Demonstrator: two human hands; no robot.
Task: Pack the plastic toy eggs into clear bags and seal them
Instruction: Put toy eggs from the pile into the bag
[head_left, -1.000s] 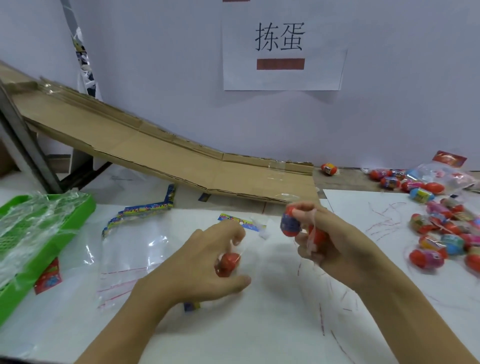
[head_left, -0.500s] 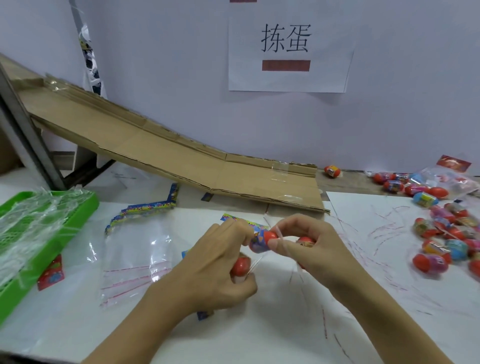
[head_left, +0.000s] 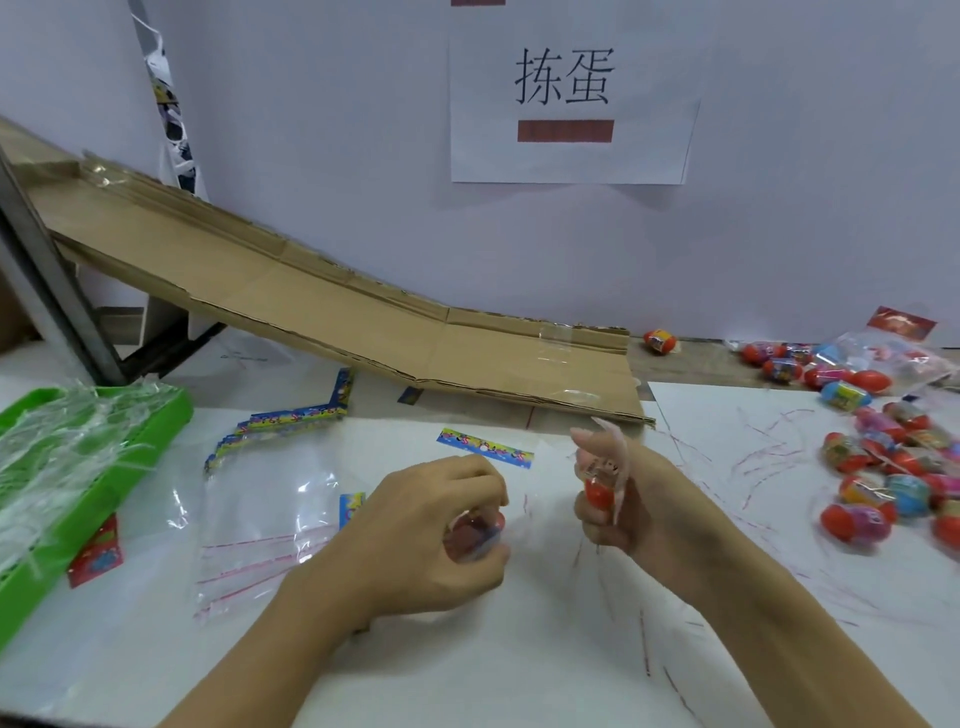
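Head view: left hand (head_left: 415, 530) grips clear bag (head_left: 519, 483) with eggs inside, mid-table; right hand (head_left: 623, 499) clutches red egg (head_left: 597, 491). Eggs look light, hard, slick; bag flimsy, best pinched at mouth.

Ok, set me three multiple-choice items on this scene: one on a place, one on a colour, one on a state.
1. Where is the loose pile of toy eggs?
A. in the tray
B. on the table's right side
C. on the cardboard ramp

2. What colour is the tray?
A. green
B. blue
C. white

3. What is the right hand doing?
A. lying flat and empty
B. pressing the wall
C. gripping a red egg

Answers: 1 B, the eggs lie right of both hands; 2 A, its rim is bright green; 3 C, curled fingers enclose the egg.
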